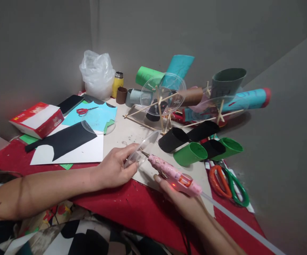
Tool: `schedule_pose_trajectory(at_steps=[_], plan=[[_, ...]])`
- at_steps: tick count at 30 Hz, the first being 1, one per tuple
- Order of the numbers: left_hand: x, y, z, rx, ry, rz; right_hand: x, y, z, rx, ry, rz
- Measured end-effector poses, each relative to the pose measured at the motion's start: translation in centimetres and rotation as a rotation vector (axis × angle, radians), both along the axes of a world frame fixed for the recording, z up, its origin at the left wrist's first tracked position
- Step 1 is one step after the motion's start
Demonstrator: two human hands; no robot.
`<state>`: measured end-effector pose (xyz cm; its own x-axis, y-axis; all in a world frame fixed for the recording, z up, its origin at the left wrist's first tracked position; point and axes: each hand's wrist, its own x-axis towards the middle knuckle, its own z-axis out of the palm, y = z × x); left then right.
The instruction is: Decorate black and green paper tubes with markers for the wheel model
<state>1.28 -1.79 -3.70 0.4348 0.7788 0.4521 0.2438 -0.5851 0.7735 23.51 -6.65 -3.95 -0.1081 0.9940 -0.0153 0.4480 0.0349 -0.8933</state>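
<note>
Between the thumb and fingers of my left hand (120, 164) is a clear plastic lid (149, 141), tilted up on its edge. My right hand (178, 194) is wrapped round a pink glue gun (169, 171) with a small red light lit on its side. A long glue stick (238, 219) runs out of the back of the gun. The metal nozzle (144, 153) points at the lid's face; whether it touches I cannot tell. Just beyond the hands lie black paper tubes (172, 140) and a green paper tube (190, 154).
Behind stands a stick frame (160, 102) bearing clear discs and coloured tubes. Large scissors (229, 184) lie at the right. Leftward are a red-and-white box (36, 120), black sheet (71, 140), blue sheet (103, 109) with small red scissors (83, 111), a plastic bag (97, 76) and a yellow bottle (117, 85).
</note>
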Motion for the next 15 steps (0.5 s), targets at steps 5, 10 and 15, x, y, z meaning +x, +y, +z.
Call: schedule_pose_trajectory(at_steps=[5, 10, 15], plan=[[0.0, 0.2, 1.0, -0.229, 0.019, -0.026, 0.9, 0.3, -0.7, 0.151, -0.206, 0.101], [0.0, 0.6, 1.2, -0.340, 0.006, -0.094, 2.9, 0.1, -2.2, 0.214, -0.311, 0.171], [-0.1, 0.7, 1.1, -0.304, -0.001, -0.115, 2.0, 0.2, -1.1, 0.197, -0.225, 0.129]])
